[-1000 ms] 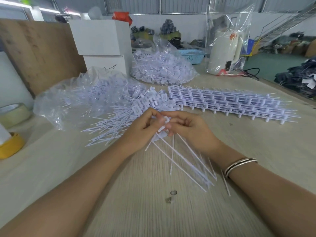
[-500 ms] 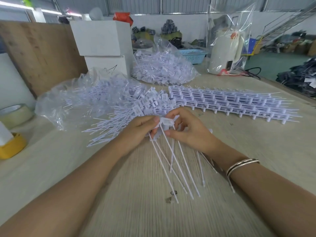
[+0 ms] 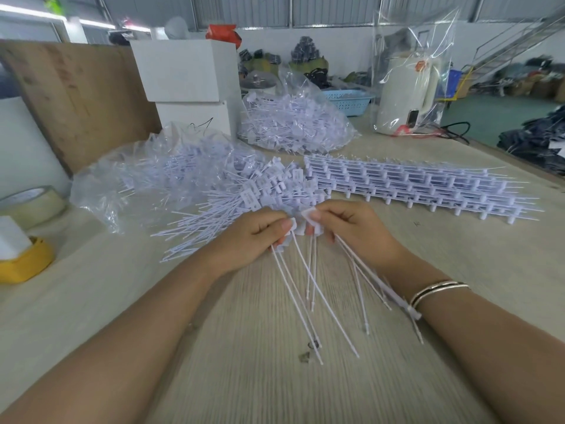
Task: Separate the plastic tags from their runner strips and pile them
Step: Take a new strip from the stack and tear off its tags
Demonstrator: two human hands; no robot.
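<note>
The left hand (image 3: 253,237) and the right hand (image 3: 351,229) are meeting over the wooden table (image 3: 244,377), and each is pinching the flat heads of some white plastic tags (image 3: 308,289). The thin tails of these tags are fanning down toward the person. Just behind the hands a loose pile of tags (image 3: 244,197) is lying, partly on a clear bag (image 3: 146,175). To the right, a stack of runner strips (image 3: 422,188) is resting on the table. Two bracelets (image 3: 437,289) are sitting on the right wrist.
</note>
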